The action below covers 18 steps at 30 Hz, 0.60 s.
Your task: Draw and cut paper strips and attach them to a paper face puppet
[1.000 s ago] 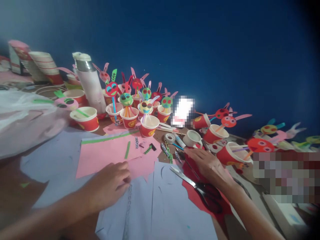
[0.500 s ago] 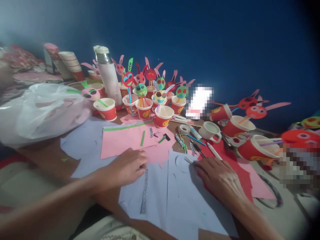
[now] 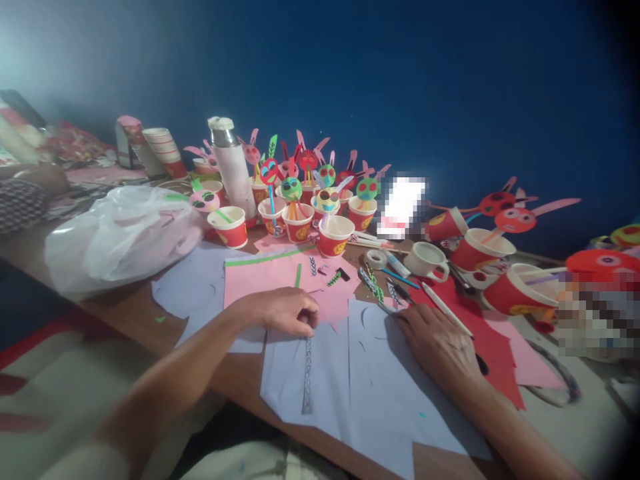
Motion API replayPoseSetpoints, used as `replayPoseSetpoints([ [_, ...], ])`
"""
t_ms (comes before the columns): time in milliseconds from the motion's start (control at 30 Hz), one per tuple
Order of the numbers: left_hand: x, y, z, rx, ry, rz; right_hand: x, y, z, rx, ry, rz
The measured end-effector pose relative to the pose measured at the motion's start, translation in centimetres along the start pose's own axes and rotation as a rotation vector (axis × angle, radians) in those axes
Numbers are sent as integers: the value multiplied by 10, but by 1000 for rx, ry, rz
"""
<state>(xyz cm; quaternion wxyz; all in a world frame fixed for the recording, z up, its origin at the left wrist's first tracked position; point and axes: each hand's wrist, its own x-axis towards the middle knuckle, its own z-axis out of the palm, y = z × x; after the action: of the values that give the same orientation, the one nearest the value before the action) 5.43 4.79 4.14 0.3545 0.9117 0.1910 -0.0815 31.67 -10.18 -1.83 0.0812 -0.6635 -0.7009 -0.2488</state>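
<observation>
Scissors point(image 3: 481, 364) lie in the right of the frame, mostly hidden under the right hand point(image 3: 434, 340); only a pale, slim blade end and a bit of black handle show. That hand is spread palm down over them, and I cannot tell whether its fingers grip them. Their long axis runs aslant, tip toward the upper left, handle toward the lower right.

Near the middle, the left hand point(image 3: 293, 312) is loosely curled at the top of the pale paper point(image 3: 377, 393); whether its fingertips pinch anything cannot be made out. Just below them, a dark chain pattern runs down the sheet. Red paper point(image 3: 493, 333) lies partly beneath the right hand, with a white pen point(image 3: 447, 309) slanting across it. Farther up stands a white mug point(image 3: 425, 261). Blocky blurring hides a bright patch at upper right and an area at the right edge.
</observation>
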Motion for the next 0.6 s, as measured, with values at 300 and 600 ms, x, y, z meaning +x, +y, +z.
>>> replayPoseSetpoints([
  [300,5,-11,-2,-94,-29,-4,8,-2,4,94,21,13],
  [600,2,-3,5,54,37,-22,9,3,3,182,-67,44],
])
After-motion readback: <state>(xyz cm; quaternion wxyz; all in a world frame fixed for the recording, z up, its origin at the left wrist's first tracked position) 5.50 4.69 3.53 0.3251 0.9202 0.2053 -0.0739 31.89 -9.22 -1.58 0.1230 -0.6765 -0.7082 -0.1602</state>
